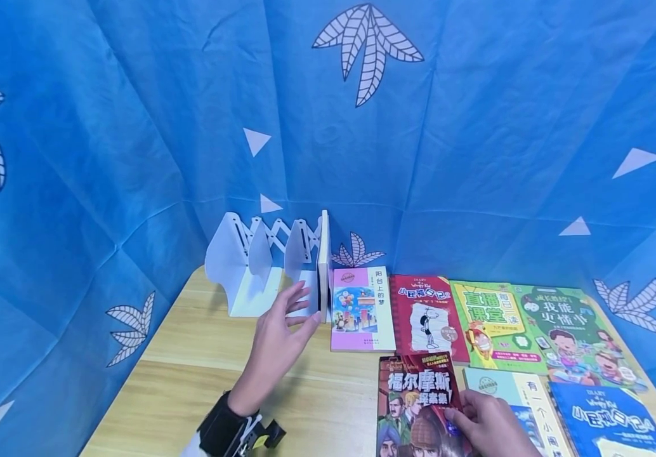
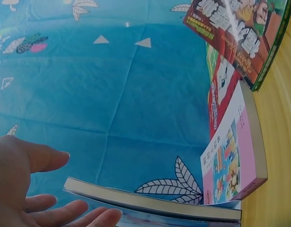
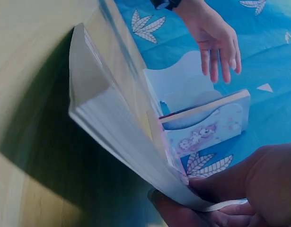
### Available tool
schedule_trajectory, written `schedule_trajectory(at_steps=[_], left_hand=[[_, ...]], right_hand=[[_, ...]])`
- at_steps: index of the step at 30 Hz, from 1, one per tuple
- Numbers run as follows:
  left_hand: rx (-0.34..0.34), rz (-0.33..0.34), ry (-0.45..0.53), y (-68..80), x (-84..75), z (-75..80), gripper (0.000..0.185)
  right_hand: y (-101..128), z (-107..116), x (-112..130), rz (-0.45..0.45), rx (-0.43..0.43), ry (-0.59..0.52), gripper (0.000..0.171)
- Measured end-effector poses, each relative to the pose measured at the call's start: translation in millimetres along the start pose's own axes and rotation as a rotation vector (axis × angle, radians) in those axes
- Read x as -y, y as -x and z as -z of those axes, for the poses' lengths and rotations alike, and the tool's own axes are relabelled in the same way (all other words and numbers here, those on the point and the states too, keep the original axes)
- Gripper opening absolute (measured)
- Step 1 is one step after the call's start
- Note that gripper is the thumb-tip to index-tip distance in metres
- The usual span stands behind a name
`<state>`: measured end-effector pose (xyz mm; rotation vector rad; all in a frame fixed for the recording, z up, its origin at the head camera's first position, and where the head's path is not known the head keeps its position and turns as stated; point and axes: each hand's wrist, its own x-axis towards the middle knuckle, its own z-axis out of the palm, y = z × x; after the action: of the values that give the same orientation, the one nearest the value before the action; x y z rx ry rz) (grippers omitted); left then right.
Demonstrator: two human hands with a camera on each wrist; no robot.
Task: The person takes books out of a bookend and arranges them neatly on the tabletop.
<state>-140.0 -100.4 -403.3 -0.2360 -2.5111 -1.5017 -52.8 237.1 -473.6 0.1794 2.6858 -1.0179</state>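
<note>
Your head camera looks forward and down over the tabletop (image 1: 191, 381) from some way back, facing the blue backdrop. Your left wrist camera sits low and close behind the left hand (image 2: 22, 189). Your right wrist camera is nearer still. All three share the upright book (image 1: 323, 266).

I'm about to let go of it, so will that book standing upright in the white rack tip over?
Possibly. The upright book is thin and stands on a narrow edge, so a nudge may topple it. The white rack backs one side, and the left hand hovers open beside it.
</note>
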Motion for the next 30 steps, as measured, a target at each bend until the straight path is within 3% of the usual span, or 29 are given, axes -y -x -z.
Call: schedule_trajectory(at_steps=[6,17,30], left_hand=[[-0.002,0.04,-0.061,-10.5,4.7,-6.9,0.07],[-0.038,-0.01,-0.131,-33.2,22.9,-21.2,0.075],[-0.011,0.069,-0.119,-52.1,29.2,-34.2,0.072]], right_hand=[[-2,0,0,-0.019,-0.025,0.084,0.01],[2,3,-4,-0.032,-0.031,0.188,0.019],[0,2,-8,-0.031,-0.018,0.234,0.026]])
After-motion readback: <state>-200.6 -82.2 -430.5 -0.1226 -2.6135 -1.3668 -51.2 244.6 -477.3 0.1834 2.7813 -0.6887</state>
